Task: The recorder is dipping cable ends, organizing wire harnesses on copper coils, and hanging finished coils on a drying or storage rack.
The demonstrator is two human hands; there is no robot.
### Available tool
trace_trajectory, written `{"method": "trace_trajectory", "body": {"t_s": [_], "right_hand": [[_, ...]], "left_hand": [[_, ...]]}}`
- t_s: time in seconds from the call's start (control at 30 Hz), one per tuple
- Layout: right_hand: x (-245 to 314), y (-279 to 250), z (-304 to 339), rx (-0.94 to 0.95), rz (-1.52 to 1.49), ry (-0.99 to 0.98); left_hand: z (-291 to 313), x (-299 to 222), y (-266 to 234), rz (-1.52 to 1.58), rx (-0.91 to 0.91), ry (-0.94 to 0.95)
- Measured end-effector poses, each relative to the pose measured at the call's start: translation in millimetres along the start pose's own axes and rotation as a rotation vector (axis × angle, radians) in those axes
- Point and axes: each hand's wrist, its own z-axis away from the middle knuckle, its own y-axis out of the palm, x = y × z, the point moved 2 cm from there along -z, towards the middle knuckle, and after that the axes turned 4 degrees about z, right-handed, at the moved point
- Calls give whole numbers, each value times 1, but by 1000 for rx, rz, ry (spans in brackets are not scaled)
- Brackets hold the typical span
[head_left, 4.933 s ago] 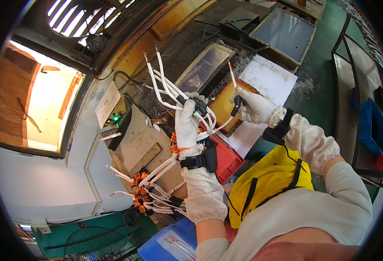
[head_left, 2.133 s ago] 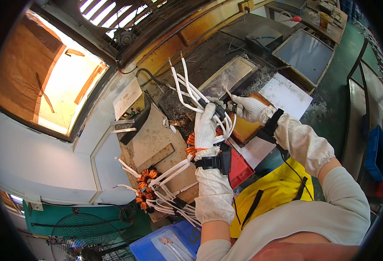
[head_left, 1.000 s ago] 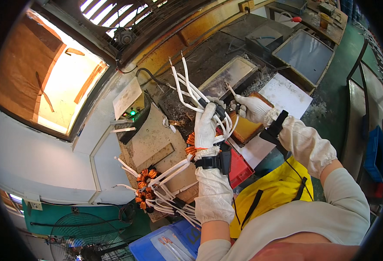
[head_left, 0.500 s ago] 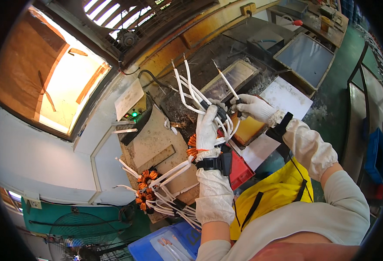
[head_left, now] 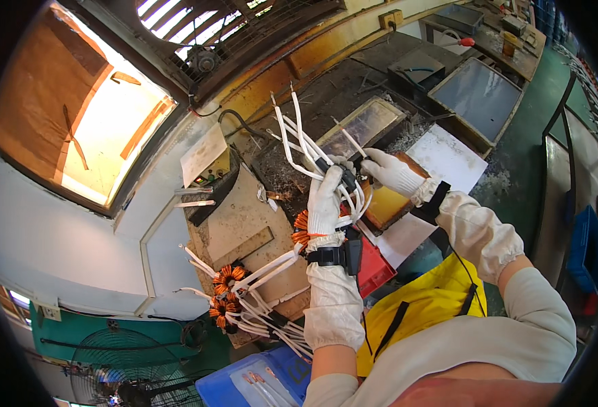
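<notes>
My left hand (head_left: 323, 202), in a white glove, is closed around a bundle of white insulated wires (head_left: 301, 139) with black sleeves and bare tips pointing away from me. Below this hand, a copper-wound ring coil (head_left: 301, 229) shows partly beside my wrist. My right hand (head_left: 392, 173), also gloved, pinches a separate white wire (head_left: 350, 141) near a black sleeve, just right of the bundle. That wire's bare tip points up and left, over a shallow framed tray (head_left: 370, 122). The fingers of my left hand partly hide where the wires meet.
More copper coils (head_left: 228, 279) with white leads lie on the board at left. A small control box (head_left: 212, 169) stands behind them. An amber block in a frame (head_left: 386, 205), white sheets (head_left: 446, 157) and a red bin (head_left: 376, 270) are nearby. A blue bin (head_left: 244, 380) stands below.
My right hand has shifted slightly left, and the single wire's tip has dropped lower toward the tray. The green light on the control box no longer shows. My left hand stays nearly still.
</notes>
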Motion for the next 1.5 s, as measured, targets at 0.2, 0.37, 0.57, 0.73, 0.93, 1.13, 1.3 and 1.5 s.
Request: {"method": "trace_trajectory", "body": {"t_s": [0.2,0.37,0.57,0.73,0.93,1.13,1.3,1.5], "right_hand": [[21,7,-6,90,74,-166],[47,16,0,140,363,-227],[24,21,-5,-10,189,-279],[34,34,2,-139,116,-71],[6,37,-8,-197,73,-84],[14,39,-3,-276,66,-48],[8,44,-1,-275,16,-47],[-2,42,-7,-310,-42,-94]], "left_hand": [[0,6,4,-85,-1,-9],[4,7,-7,-118,-70,0],[9,-9,21,-652,-8,277],[22,-15,32,-1224,-201,226],[67,-24,26,-1587,-116,544],[111,-32,-14,-1841,-308,574],[120,-20,-28,-1640,-396,681],[120,-16,-31,-1463,-440,792]]}}
